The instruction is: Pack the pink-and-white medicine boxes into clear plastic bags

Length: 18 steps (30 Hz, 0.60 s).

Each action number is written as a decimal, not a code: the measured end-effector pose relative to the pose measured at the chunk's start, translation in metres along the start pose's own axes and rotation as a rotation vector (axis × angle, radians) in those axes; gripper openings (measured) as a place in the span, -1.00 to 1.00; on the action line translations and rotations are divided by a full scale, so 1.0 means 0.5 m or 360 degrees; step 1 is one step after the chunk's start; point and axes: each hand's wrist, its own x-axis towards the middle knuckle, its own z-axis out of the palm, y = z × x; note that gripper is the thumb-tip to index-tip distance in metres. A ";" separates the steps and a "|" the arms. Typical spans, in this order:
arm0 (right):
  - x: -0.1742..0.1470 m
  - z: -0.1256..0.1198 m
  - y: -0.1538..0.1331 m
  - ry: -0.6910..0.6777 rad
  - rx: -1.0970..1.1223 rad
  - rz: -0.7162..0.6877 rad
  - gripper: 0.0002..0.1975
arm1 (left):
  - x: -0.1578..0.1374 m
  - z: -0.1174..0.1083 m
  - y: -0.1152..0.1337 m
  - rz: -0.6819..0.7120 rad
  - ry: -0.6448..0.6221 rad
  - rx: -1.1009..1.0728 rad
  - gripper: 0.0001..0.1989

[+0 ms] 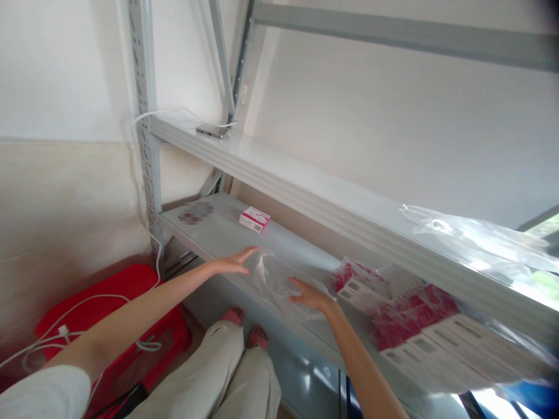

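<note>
A clear plastic bag (273, 279) lies on the middle shelf, between my two hands. My left hand (236, 262) is at its left edge with fingers stretched apart, holding nothing that I can see. Over the right part of the bag is my right hand (310, 294), its fingers also apart; whether it touches the plastic is hard to tell. Behind my left hand a small white and pink box (254, 219) lies alone on the shelf. To the right of my right hand are several white and pink boxes (419, 326) wrapped in clear plastic.
The upper shelf (279, 166) overhangs the boxes and bears a phone-like device (212, 130) with a white cable, plus more clear plastic (476, 235) at right. A blurred item (195, 213) lies at the shelf's left end. Below left stands a red bin (131, 285) with cables across it.
</note>
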 end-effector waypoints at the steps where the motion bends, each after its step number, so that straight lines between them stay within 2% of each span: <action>1: -0.001 -0.001 0.000 -0.0012 -0.0001 0.0009 -0.16 | -0.011 0.017 -0.006 -0.0006 -0.0029 0.0094 -0.04; 3: -0.001 -0.004 0.001 -0.0026 -0.0008 0.0024 -0.13 | -0.020 0.052 -0.013 -0.0024 -0.0053 0.0272 0.14; 5: 0.000 -0.010 0.002 -0.0031 -0.0023 0.0045 -0.14 | -0.011 0.081 -0.016 -0.0019 -0.0009 0.0401 0.25; 8: -0.001 -0.019 0.004 -0.0062 -0.0061 0.0092 -0.18 | 0.021 0.102 -0.021 -0.0001 0.0090 0.0436 0.23; 12: -0.023 -0.029 -0.013 -0.0062 -0.0129 0.0133 -0.24 | 0.042 0.099 -0.034 0.0106 0.0161 0.0259 0.10; 14: -0.048 -0.036 -0.040 -0.0009 -0.0098 0.0038 -0.28 | 0.035 0.091 -0.045 0.0163 0.0180 0.0190 0.15; 18: -0.101 -0.072 -0.118 0.0063 0.0173 -0.0346 -0.38 | 0.009 0.060 -0.069 0.0132 0.0187 0.0201 0.31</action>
